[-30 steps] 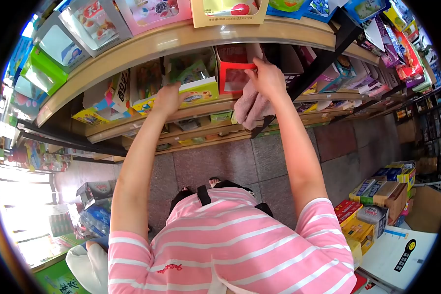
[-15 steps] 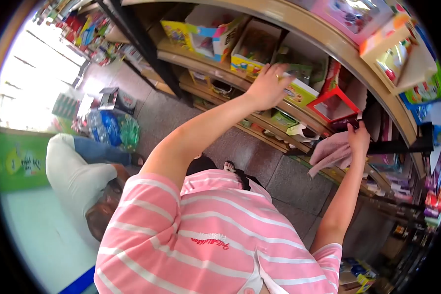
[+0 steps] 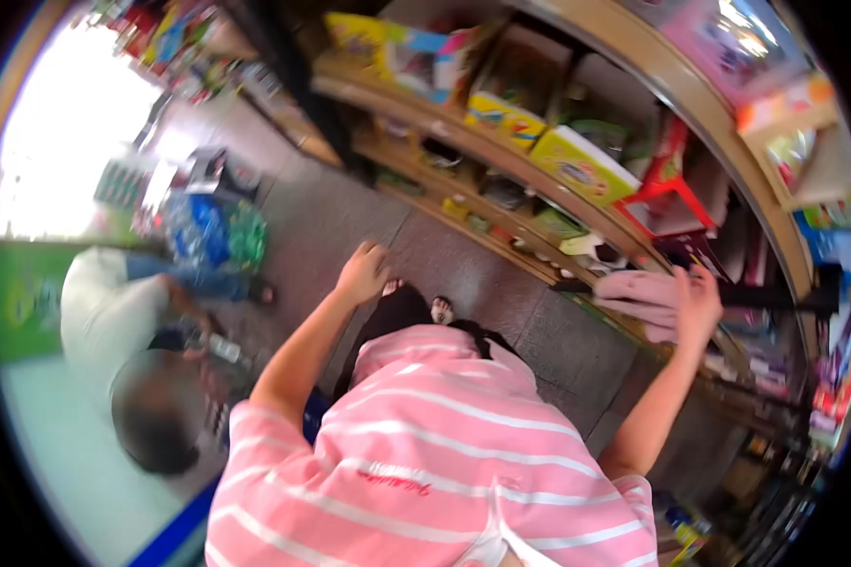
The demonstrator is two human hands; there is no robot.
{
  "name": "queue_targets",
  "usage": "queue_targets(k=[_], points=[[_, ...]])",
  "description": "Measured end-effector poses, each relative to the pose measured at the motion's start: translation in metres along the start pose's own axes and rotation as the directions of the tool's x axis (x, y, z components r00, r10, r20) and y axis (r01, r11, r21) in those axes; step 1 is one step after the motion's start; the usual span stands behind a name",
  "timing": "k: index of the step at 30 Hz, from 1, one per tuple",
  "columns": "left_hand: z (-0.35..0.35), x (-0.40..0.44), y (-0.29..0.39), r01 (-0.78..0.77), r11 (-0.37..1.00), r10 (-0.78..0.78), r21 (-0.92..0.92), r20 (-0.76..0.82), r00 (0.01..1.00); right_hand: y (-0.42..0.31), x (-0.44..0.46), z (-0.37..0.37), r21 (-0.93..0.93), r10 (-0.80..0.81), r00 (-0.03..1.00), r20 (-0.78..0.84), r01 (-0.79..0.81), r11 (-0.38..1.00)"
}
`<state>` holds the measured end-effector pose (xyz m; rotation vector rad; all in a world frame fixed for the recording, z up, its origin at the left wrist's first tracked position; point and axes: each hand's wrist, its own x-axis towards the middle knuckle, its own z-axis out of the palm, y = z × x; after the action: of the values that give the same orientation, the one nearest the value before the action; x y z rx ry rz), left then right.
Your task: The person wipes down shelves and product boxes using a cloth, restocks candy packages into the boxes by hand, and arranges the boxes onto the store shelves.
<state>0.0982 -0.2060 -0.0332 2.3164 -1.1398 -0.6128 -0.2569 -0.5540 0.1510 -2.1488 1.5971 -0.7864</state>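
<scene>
Head view: a pink cloth is held in the right hand, in front of the stocked shelves.
The right hand's fingers are loosely curled, the cloth being gripped at its edge near the palm; the left hand is lowered over the floor, its fingers half open and slightly bent, nothing being seen in them; a red-framed box is tilted on the shelf beside a green-and-yellow box.

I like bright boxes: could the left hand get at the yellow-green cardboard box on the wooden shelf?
Probably, after reaching across: the left hand looks empty, and nothing seems to block the front of the yellow-green cardboard box.
</scene>
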Motion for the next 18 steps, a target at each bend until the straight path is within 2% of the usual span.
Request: queue_targets(k=[1, 2, 3, 4, 5, 6, 7, 9, 10, 11, 13, 15, 16, 18], points=[[0.009, 0.019, 0.005, -0.073, 0.997, 0.073, -0.023, -0.009, 0.997, 0.032, -0.006, 0.021, -0.003, -0.070, 0.992, 0.106, 0.071, 0.997], [0.006, 0.000, -0.007, -0.044, 0.999, 0.043, -0.020, -0.053, 0.998, 0.007, -0.013, 0.017, 0.008, 0.032, 0.992, 0.118, -0.033, 0.999], [0.007, -0.009, -0.014, -0.061, 0.997, 0.059, -0.037, -0.052, 0.997, 0.003, -0.021, 0.026, 0.015, 0.047, 0.979, 0.197, -0.051, 0.999], [0.009, -0.003, -0.019, -0.100, 0.993, 0.097, -0.055, -0.052, 0.994, -0.012, -0.032, 0.046, 0.034, 0.091, 0.916, 0.391, -0.114, 0.993], [0.007, 0.006, -0.020, -0.136, 0.990, 0.134, -0.045, -0.050, 0.990, -0.013, -0.038, 0.037, 0.130, 0.197, 0.888, 0.416, -0.272, 0.953], [0.009, 0.022, -0.015, -0.186, 0.981, 0.184, -0.047, -0.046, 0.982, -0.001, -0.043, 0.052, 0.082, 0.193, 0.859, 0.475, -0.262, 0.962], [0.013, 0.052, 0.003, -0.288, 0.954, 0.290, -0.084, 0.017, 0.957, 0.019, -0.062, 0.068, -0.003, 0.061, 0.907, 0.417, -0.066, 0.998], [-0.003, 0.052, 0.006, -0.332, 0.938, 0.339, -0.102, 0.059, 0.939, -0.011, -0.080, 0.051, -0.078, 0.236, 0.865, 0.444, -0.224, 0.971], [-0.009, 0.058, 0.013, -0.324, 0.942, 0.331, -0.089, 0.080, 0.940, -0.008, -0.089, 0.052, -0.079, 0.276, 0.872, 0.405, -0.267, 0.960], [-0.019, 0.057, 0.013, -0.298, 0.952, 0.303, -0.070, 0.077, 0.950, -0.005, -0.100, 0.063, -0.102, 0.272, 0.875, 0.400, -0.252, 0.962], [-0.034, 0.062, 0.020, -0.347, 0.934, 0.352, -0.081, 0.057, 0.934, -0.006, -0.115, 0.069, -0.123, 0.275, 0.881, 0.386, -0.246, 0.961], [-0.038, 0.085, 0.017, -0.371, 0.922, 0.378, -0.112, 0.053, 0.924, -0.004, -0.117, 0.079, -0.261, 0.357, 0.812, 0.462, -0.260, 0.930], [-0.044, 0.089, 0.018, -0.389, 0.911, 0.399, -0.137, 0.057, 0.915, 0.005, -0.125, 0.077, -0.220, 0.342, 0.815, 0.467, -0.267, 0.938], [-0.047, 0.098, 0.017, -0.427, 0.889, 0.441, -0.167, 0.052, 0.896, 0.017, -0.145, 0.074, -0.211, 0.444, 0.823, 0.356, -0.392, 0.896]])
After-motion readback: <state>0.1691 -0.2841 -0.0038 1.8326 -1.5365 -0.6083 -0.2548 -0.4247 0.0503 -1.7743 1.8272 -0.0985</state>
